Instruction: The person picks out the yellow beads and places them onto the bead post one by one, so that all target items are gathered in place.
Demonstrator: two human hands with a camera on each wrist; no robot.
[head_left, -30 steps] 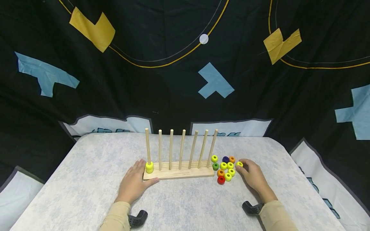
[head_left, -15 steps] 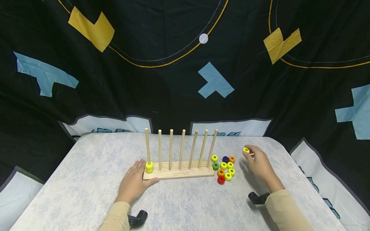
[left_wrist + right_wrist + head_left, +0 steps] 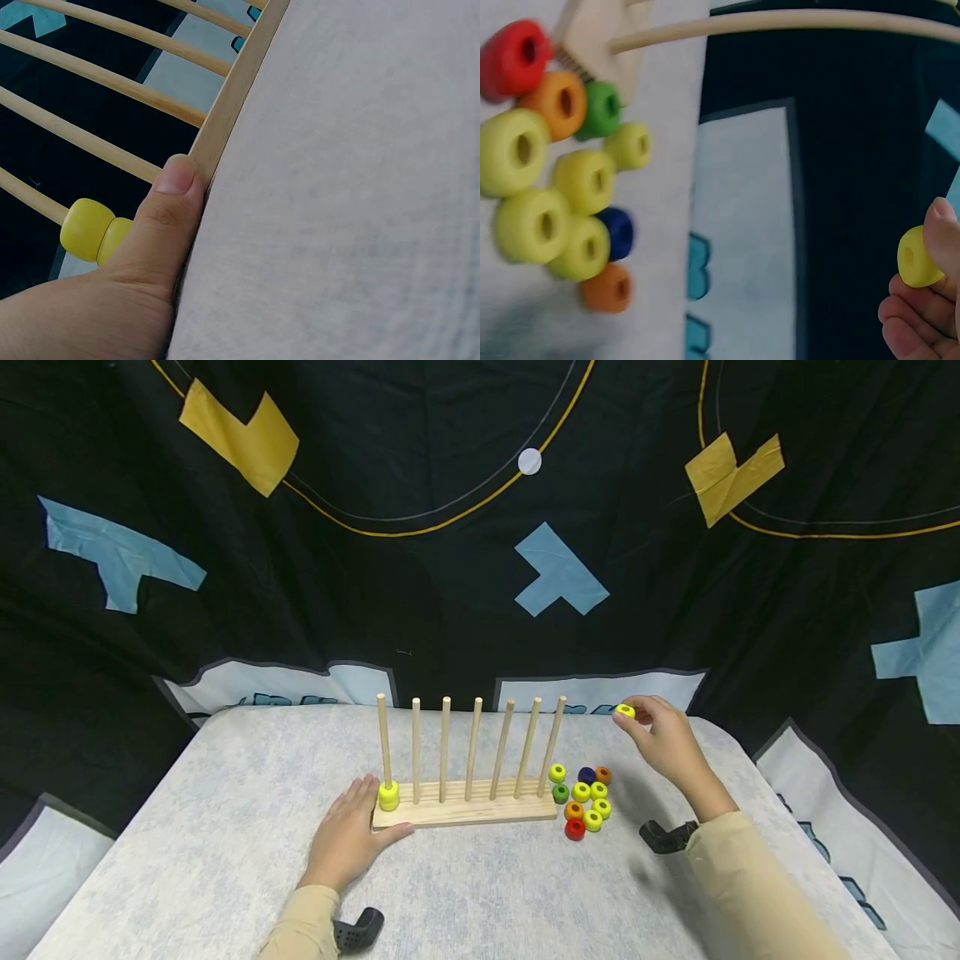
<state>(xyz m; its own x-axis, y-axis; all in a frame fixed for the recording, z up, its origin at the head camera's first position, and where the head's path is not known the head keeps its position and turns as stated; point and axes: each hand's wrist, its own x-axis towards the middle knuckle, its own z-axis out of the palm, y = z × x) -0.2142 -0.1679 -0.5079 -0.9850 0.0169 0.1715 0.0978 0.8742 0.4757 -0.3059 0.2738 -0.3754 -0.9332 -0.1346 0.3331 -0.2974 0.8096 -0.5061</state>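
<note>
Yellow bead (image 3: 625,712) held aloft, off to the right

It is pinched between the thumb and fingers of the right hand (image 3: 663,739), up above the table (image 3: 487,893) and apart from the wooden rack (image 3: 465,811). I'd call this step the carry to a peg; the next move calls for reaching across and lining the hole up over a tip. My bet is the leftmost peg (image 3: 384,739), where two stacked beads (image 3: 388,797), both yellow, sit at the bottom; the other six pegs (image 3: 473,747) are bare. The left hand (image 3: 343,835) lies against the rack's left end, fingers fairly straight, thumb along the front edge, apparently steadying it. Near the right end lie ten loose beads (image 3: 580,797): five yellow, two orange, one each red, green and dark blue. Behind hangs a black curtain (image 3: 420,602)
</note>
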